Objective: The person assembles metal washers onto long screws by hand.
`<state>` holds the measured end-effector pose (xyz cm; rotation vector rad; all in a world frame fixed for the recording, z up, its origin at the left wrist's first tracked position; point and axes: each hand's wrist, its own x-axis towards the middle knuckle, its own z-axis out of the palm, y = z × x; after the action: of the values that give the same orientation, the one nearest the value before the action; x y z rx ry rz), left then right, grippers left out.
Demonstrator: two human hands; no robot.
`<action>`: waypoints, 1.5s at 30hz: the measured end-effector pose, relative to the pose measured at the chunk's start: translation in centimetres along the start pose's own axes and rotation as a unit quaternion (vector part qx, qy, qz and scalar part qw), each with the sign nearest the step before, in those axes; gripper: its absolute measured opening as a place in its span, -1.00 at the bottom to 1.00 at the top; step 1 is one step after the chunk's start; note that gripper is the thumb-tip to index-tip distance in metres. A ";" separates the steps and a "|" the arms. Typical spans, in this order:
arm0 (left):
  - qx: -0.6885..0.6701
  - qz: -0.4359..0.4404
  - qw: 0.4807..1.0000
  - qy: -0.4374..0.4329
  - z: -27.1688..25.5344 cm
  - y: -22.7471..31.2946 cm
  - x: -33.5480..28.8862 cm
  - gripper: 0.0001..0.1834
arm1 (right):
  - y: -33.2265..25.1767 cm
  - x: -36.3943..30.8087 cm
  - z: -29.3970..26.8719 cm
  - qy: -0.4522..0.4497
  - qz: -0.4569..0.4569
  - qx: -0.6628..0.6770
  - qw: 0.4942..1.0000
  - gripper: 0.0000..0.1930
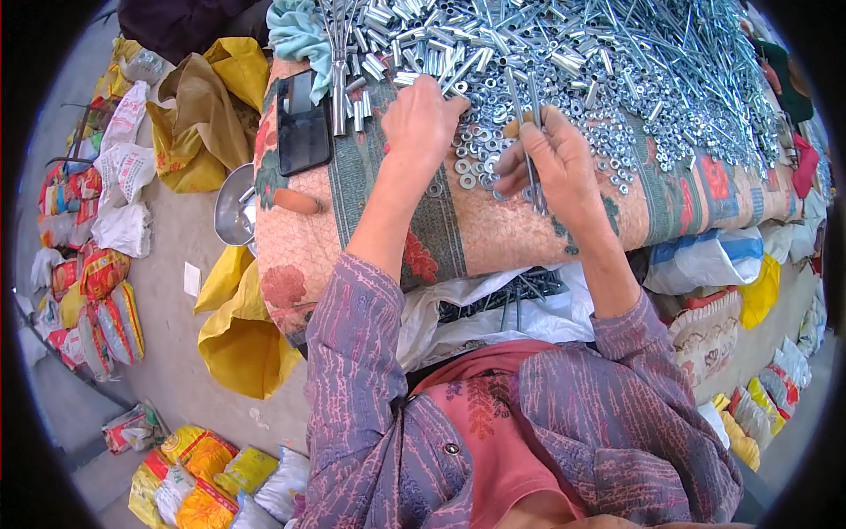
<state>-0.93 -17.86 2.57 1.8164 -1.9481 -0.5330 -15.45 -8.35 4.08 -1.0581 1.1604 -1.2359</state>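
Note:
My right hand [555, 159] is closed around several long thin metal rods [532, 167], which stand nearly upright between thumb and fingers. An orange-brown patch shows at its fingertips. Just left of it, my left hand [419, 123] reaches to the near edge of the short metal sleeves [476, 62], its fingers curled down. Whatever those fingers hold, if anything, is hidden. Flat washers [467, 172] lie on the patterned cloth [493, 234] between my hands. Many nuts [608, 132] spread to the right, and a heap of long rods [696, 53] lies behind them.
A black phone [304, 132] and an upright bundle of rods [339, 97] are left of my left hand, near a teal cloth [304, 40]. A wooden handle [297, 201] and metal bowl [234, 207] sit at the left edge. Yellow sacks [247, 339] lie on the floor.

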 end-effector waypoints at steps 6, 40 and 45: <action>-0.439 -0.109 0.880 -0.144 -1.2 -2.4 0.4 -0.84 | -1.1 -1.5 -1.1 -0.063 0.007 -0.092 0.994 -0.72; -0.736 -0.210 0.615 -0.190 0.2 4.4 -9.6 -0.81 | -0.6 2.1 2.4 0.207 -0.338 -0.161 0.904 -0.78; -0.679 -0.181 0.701 -0.119 -0.4 1.7 -4.8 -0.91 | -0.9 1.2 0.5 0.138 -0.240 -0.077 0.958 -0.72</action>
<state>-1.85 -12.97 3.64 1.0262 -0.6557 -1.7769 -15.11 -9.60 4.91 -1.3684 1.2671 -1.7392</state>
